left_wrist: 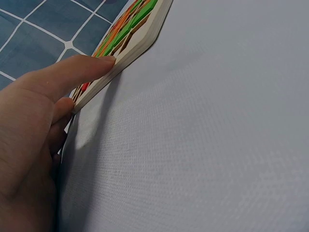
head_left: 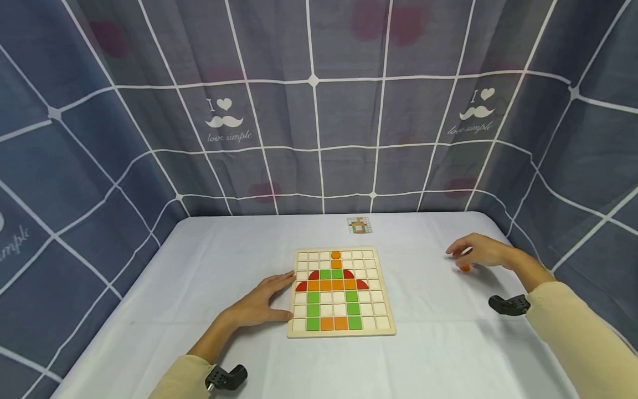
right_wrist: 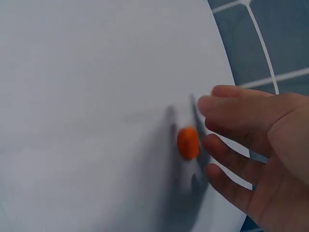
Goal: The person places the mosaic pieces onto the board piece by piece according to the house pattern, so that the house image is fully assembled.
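Observation:
My left hand (head_left: 260,303) rests at the left edge of a wooden grid board (head_left: 390,326), its fingers and thumb reaching to the rim. In the left wrist view the thumb (left_wrist: 89,69) lies along the pale edge of the board. Green, orange and red tiles fill part of the grid, with an orange disc (head_left: 336,255) in the top row. Out to the right, my right hand (head_left: 480,250) hovers low over the table with loosely bent fingers. Beside its fingertips is a small orange piece (right_wrist: 188,143), blurred in the right wrist view.
A small pattern card (head_left: 359,225) lies behind the board on the white tablecloth (head_left: 239,238). Grey-blue checked curtains (head_left: 349,111) enclose the table at the back and both sides. Each wrist carries a black camera mount (head_left: 509,305).

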Motion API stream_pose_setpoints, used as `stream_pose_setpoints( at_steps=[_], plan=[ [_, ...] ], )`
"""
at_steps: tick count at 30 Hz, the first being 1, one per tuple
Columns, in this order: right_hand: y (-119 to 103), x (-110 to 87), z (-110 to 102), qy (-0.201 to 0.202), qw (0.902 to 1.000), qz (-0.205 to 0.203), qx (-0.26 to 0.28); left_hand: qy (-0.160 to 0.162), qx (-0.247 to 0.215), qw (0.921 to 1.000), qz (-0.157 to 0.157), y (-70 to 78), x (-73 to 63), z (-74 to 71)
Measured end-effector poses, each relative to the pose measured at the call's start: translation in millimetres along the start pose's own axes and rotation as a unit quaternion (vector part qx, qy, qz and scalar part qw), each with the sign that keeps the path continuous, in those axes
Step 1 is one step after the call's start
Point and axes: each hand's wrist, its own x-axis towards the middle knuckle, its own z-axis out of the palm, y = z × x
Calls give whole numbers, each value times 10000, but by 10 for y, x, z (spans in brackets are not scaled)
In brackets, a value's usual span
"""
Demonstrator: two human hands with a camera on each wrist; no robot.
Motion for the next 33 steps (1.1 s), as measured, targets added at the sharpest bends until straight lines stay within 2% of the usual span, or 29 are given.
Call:
stream_pose_setpoints(
  at_steps=[6,12,16,23,33],
  plan=[
    [278,-71,46,-114,9986,292,421,6,-21,10000,-23,8,11,1],
    [371,-35,94,108,9985,-24,531,29,2,9999,-105,16,9,4],
    [347,-35,90,85,9984,-115,538,31,-9,9999,-151,16,7,9],
    [250,3,42,114,9989,173,410,-4,-29,9998,-199,2,12,23],
    [-39,329,112,165,9978,-77,633,17,-35,9999,-145,-9,10,16]
  ],
)
